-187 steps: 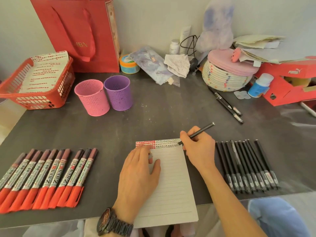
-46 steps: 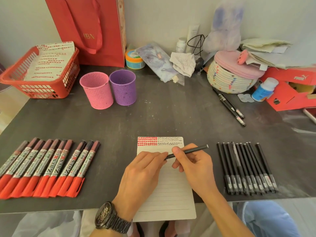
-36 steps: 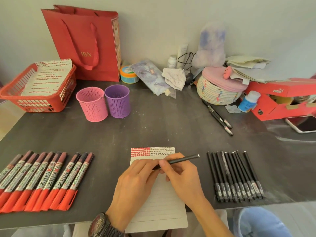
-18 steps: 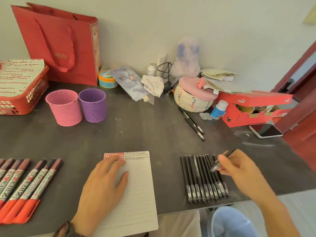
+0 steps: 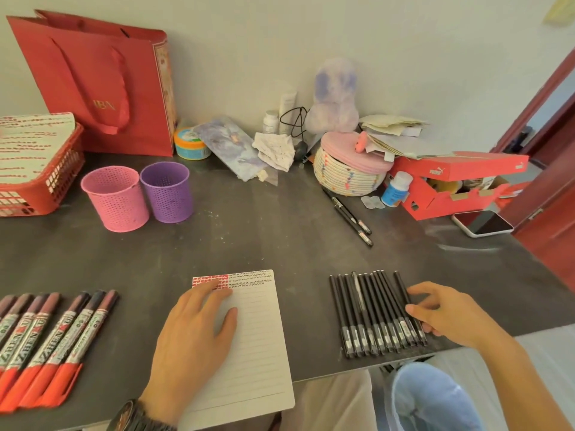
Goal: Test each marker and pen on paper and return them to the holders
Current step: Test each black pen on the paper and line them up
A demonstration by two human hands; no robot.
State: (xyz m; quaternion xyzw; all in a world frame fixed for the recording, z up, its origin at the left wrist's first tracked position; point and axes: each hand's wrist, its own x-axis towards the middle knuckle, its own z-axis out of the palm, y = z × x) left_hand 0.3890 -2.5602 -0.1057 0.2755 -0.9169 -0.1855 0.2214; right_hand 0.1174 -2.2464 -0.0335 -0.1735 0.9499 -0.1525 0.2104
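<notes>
1. Right hand (image 5: 441, 312): loose, fingers spread, nothing clasped. Its fingertips (image 5: 412, 311) touch the right edge of the row of black pens (image 5: 373, 312), thumb up near the outermost pen (image 5: 399, 281).
2. Left hand (image 5: 193, 331): flat, palm down on the notepad (image 5: 258, 337), pinning it. Holds nothing.
3. Key relation: the pens lie immediately left of the right hand. Their long axes run away from the person, clear ends at the table's (image 5: 249, 237) front edge. The right hand is plainly nearer. The left is well apart, across the pad.
4. Likely next move: pinch one pen from the row's right side, since the pens are packed touching and the edge one gives finger room.
5. Test area: scribbles fill only the pad's top strip. The lined space below is free, just left of the row.
6. Holders: pink holder (image 5: 116, 197) and purple holder (image 5: 166, 192) stand touching at far left, beyond the pad. No pens show in them. It's a long diagonal reach for the right hand, with nothing standing in the path.
7. Others: red markers (image 5: 46, 337) lie in a row at near left, two loose pens (image 5: 348, 213) by the woven basket (image 5: 345, 175), and a phone (image 5: 483, 222) at far right. None obstructs.
</notes>
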